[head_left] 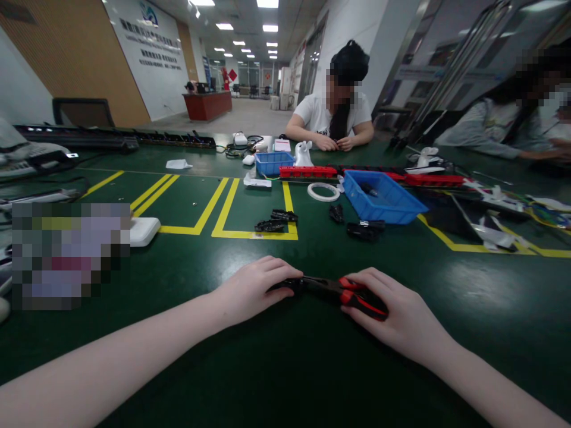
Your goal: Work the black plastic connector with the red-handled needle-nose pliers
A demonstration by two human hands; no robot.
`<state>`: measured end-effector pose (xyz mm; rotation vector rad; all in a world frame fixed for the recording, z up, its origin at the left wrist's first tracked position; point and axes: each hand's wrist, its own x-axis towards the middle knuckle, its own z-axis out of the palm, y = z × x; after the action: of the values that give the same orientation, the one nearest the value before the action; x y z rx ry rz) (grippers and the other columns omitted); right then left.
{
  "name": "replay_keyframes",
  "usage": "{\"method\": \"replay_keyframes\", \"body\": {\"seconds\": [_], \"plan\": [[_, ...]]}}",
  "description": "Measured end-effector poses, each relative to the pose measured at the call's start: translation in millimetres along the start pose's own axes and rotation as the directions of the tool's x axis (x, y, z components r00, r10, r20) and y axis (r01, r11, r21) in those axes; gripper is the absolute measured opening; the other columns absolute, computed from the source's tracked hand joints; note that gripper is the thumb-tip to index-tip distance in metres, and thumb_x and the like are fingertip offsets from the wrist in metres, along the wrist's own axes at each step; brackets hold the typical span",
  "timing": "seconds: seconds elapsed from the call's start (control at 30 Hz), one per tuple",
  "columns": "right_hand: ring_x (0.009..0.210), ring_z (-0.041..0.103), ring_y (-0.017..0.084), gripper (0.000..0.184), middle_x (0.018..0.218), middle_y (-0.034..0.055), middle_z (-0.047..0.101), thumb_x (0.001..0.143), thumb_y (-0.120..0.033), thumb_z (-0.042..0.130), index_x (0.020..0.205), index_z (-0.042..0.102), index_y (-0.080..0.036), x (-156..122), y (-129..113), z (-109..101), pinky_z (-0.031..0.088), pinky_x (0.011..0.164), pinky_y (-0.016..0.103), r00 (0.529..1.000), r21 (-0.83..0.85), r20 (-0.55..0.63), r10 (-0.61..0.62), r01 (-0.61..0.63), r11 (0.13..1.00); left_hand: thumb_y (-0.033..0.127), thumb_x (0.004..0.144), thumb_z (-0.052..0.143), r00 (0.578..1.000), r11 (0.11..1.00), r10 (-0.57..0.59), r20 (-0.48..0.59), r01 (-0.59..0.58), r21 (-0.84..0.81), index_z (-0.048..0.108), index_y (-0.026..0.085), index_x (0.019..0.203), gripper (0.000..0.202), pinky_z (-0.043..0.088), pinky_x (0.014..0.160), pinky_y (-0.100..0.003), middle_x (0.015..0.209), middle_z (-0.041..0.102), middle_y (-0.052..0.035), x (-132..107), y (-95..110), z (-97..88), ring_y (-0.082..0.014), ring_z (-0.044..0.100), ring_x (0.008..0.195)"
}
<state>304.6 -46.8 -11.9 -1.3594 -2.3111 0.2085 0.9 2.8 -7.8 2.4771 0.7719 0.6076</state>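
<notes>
My right hand is closed round the red and black handles of long-nose pliers, whose jaws point left. The jaw tips meet a small black part, which my left hand pinches between thumb and fingers. Most of that part is covered by the fingers, so its kind cannot be made out. Beyond my hands lie similar-looking black parts by the yellow tape, another small black piece, and a longer black piece in front of a blue bin.
A blue bin and a smaller blue bin stand on the green table. Near them are a white tape roll and long red strips. At left sits a white box. Two people sit across the table.
</notes>
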Motion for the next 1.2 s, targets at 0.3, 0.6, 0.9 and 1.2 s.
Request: {"method": "replay_keyframes", "body": {"seconds": [0.3, 0.6, 0.9, 1.2], "plan": [[0.092, 0.069, 0.021, 0.030, 0.116, 0.0062, 0.063, 0.090, -0.041, 0.062, 0.116, 0.062, -0.027, 0.8, -4.0, -0.8, 0.060, 0.074, 0.032, 1.000, -0.010, -0.024, -0.003, 0.003, 1.000, 0.014, 0.095, 0.063, 1.000, 1.000, 0.021, -0.006, -0.021, 0.006, 0.058, 0.022, 0.129, 0.036, 0.056, 0.097, -0.040, 0.123, 0.066, -0.0057, 0.1, -4.7, 1.5, -0.0214, 0.063, 0.113], [0.092, 0.069, 0.022, 0.031, 0.113, 0.0078, 0.065, 0.090, -0.040, 0.061, 0.118, 0.062, -0.025, 0.6, -1.5, 0.0, 0.060, 0.074, 0.034, 0.999, -0.045, -0.042, -0.034, 0.032, 0.999, 0.014, 0.096, 0.061, 1.000, 1.000, 0.019, 0.003, -0.019, 0.006, 0.057, 0.021, 0.130, 0.035, 0.056, 0.098, -0.041, 0.123, 0.066, -0.0062, 0.6, -3.3, 0.1, -0.0218, 0.063, 0.114], [0.091, 0.070, 0.022, 0.029, 0.110, 0.0072, 0.067, 0.090, -0.038, 0.062, 0.116, 0.062, -0.025, 3.1, -5.9, -1.7, 0.060, 0.075, 0.034, 0.999, -0.044, -0.030, -0.029, 0.027, 0.999, 0.013, 0.095, 0.063, 1.000, 0.999, 0.006, 0.003, -0.006, 0.032, 0.057, 0.020, 0.130, 0.037, 0.056, 0.098, -0.041, 0.124, 0.066, -0.0065, 0.5, -1.0, -0.7, -0.0221, 0.063, 0.114], [0.093, 0.070, 0.023, 0.031, 0.111, 0.0076, 0.067, 0.090, -0.040, 0.063, 0.117, 0.063, -0.026, 0.1, -3.1, 0.0, 0.060, 0.075, 0.035, 0.999, 0.002, -0.039, -0.017, 0.017, 1.000, 0.014, 0.095, 0.063, 1.000, 1.000, 0.000, -0.009, 0.000, 0.005, 0.057, 0.022, 0.131, 0.037, 0.056, 0.098, -0.042, 0.124, 0.067, -0.0062, 0.4, -1.8, -0.6, -0.0225, 0.063, 0.114]]}}
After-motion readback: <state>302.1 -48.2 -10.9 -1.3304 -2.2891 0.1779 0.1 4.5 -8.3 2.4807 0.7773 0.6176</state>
